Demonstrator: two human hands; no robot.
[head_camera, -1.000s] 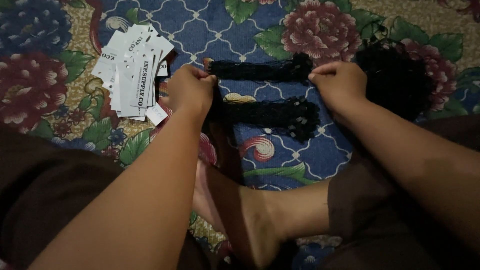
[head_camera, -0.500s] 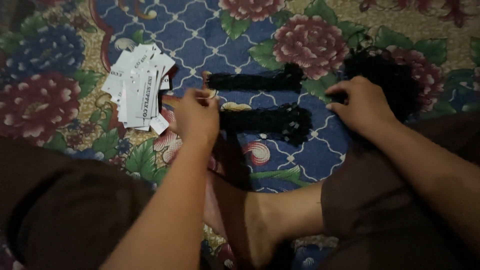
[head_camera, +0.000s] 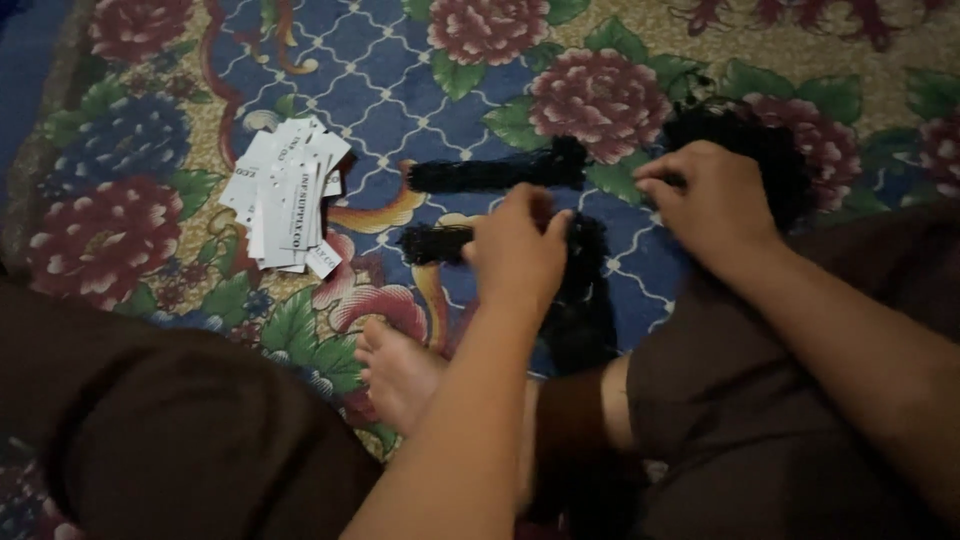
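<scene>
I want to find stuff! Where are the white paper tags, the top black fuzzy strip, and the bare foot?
white paper tags (head_camera: 285, 200), head view, middle of the pile.
top black fuzzy strip (head_camera: 490, 172), head view, middle of its length.
bare foot (head_camera: 400, 375), head view, top of the foot.

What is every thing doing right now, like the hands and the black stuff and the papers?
left hand: curled, resting on the nearer black strip
right hand: fingers bent, touching the black pile
nearer black strip: flat on the mat, partly covered
farther black strip: flat, untouched
black pile: heaped
white tags: loose overlapping stack
floral mat: spread flat
bare foot: resting on the mat
</scene>
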